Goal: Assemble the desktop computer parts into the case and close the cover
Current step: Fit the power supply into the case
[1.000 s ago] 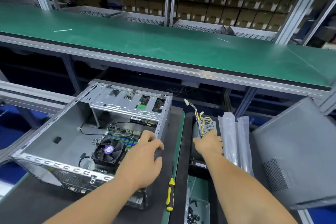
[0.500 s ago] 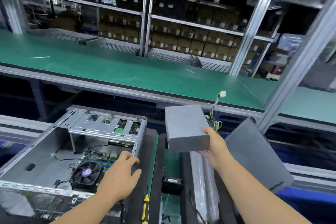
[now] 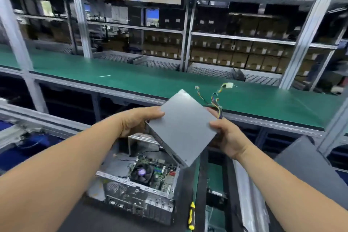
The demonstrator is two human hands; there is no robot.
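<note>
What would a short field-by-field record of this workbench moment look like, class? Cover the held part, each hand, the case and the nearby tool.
held part: flat grey metal power supply box, tilted, held in the air above the case
cables: bundle of coloured wires with white plugs, trailing from the box's far end
left hand: grips the box's left edge
right hand: grips the box's right edge
case: open grey metal computer case, motherboard and black fan visible inside
tool: yellow-and-black screwdriver, lying right of the case

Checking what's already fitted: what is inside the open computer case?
Inside the case, a motherboard with a black cooler fan shows. The grey power supply, held by the left hand and right hand, hides the far end.
</note>
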